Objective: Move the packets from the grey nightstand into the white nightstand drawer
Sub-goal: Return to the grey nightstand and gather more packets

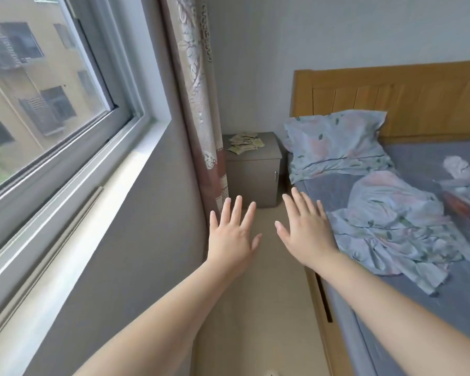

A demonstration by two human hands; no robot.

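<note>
left hand (232, 234): outstretched, fingers spread, empty | right hand (305, 226): outstretched, fingers spread, empty

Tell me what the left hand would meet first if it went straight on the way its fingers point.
The left hand would likely meet the nightstand front first; the curtain hangs just left of that line, depth unclear.

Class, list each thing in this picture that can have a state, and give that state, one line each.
left hand: open, fingers spread, holding nothing
right hand: open, fingers spread, holding nothing
grey nightstand: door shut
packets: loose pile on top of the grey nightstand, untouched
curtain: gathered to one side
quilt: rumpled on the bed
pillow: lying at the head of the bed
</note>
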